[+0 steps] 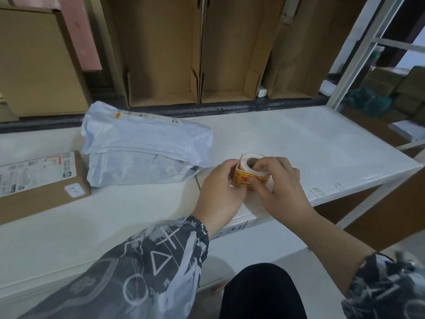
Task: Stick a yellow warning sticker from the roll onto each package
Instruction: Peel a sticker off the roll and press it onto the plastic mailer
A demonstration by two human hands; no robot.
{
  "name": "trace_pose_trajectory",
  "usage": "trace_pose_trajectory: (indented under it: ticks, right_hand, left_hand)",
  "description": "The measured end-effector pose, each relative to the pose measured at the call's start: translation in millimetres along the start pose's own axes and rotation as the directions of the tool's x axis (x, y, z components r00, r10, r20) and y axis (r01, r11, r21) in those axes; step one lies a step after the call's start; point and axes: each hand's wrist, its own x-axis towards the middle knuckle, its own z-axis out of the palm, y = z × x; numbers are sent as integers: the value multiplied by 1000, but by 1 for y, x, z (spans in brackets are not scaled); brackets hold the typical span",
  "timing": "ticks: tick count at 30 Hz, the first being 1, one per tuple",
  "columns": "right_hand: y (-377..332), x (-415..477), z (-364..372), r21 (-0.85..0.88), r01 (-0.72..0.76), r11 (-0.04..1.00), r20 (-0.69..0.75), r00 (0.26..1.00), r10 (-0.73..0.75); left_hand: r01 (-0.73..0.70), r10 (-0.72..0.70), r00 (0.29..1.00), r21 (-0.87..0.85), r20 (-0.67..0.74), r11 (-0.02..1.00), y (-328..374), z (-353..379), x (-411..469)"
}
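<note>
A roll of yellow warning stickers (248, 169) with red print is held just above the white table (299, 143). My left hand (220, 192) grips the roll from its left side. My right hand (278, 183) holds it from the right, with the fingertips pinched at a sticker on the roll's front. Left of the hands lie two pale grey plastic mailer packages (145, 146), one stacked on the other. At the far left lies a flat brown cardboard package (43, 187) with a white shipping label on top.
Open, upright cardboard boxes (195, 54) stand behind the table along a dark ledge. A white metal shelf frame (358, 58) rises at the right, with more boxes beyond it. Patterned sleeves and a dark trouser leg fill the bottom of the view.
</note>
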Motion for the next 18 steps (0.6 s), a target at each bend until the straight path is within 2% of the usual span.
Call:
trace_pose_trajectory:
  ticks: [3, 7, 14, 18]
  right_hand:
    - [0, 0, 1, -5, 21, 1000, -16, 1000, -21]
    - [0, 1, 2, 8, 14, 1000, -29, 999, -14]
    - [-5, 2, 5, 38, -31, 999, -35, 999, 33]
    - [-12, 2, 3, -73, 3, 997, 20, 1000, -2]
  left_hand:
    - [-20, 22, 999, 55, -35, 998, -4, 1, 1]
    - [10, -9, 996, 6, -88, 1000, -6, 0, -1]
    - [31, -26, 989, 36, -145, 999, -7, -5, -3]
    - [20, -8, 992, 93, -123, 995, -7, -6, -4]
